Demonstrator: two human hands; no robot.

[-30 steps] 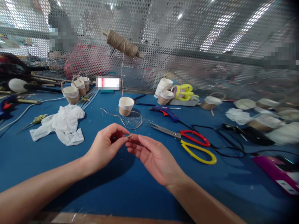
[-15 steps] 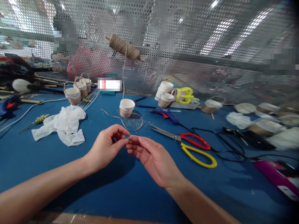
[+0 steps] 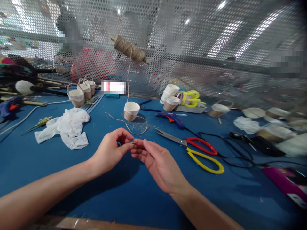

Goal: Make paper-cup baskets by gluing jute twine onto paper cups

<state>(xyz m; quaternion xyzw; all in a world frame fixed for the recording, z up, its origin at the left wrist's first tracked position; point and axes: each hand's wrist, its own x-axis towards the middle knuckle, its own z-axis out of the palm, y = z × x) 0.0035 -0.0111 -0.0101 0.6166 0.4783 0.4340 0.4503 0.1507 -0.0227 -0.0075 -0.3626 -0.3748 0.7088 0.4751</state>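
Left hand (image 3: pixel 107 151): thumb and forefinger pinched on a small brown piece (image 3: pixel 134 142), too small to identify further. Right hand (image 3: pixel 160 164): thumb and forefinger drawn close at the same piece, palm turned partly upward, other fingers curled; whether it also grips the piece cannot be told. The hands meet at the fingertips above the blue table (image 3: pixel 134 198), in front of the person.

Beyond them stands an upright cup (image 3: pixel 131 111), white inside, with a brown lower wall and a pale band below the rim. A loose length of twine (image 3: pixel 147 126) curves across the table in front of the cup. A spool of twine (image 3: pixel 129 49) sits tilted before a perforated metal screen (image 3: pixel 192 41), one strand hanging down towards the cup.

To the right of the fingertips lie scissors (image 3: pixel 184 142), blades slightly apart, one handle loop red, the other yellow. Behind the scissors lies a blue glue gun (image 3: pixel 173 119). To the left, a crumpled white cloth (image 3: pixel 69 126) lies near a row of three handled cups (image 3: pixel 77 99).
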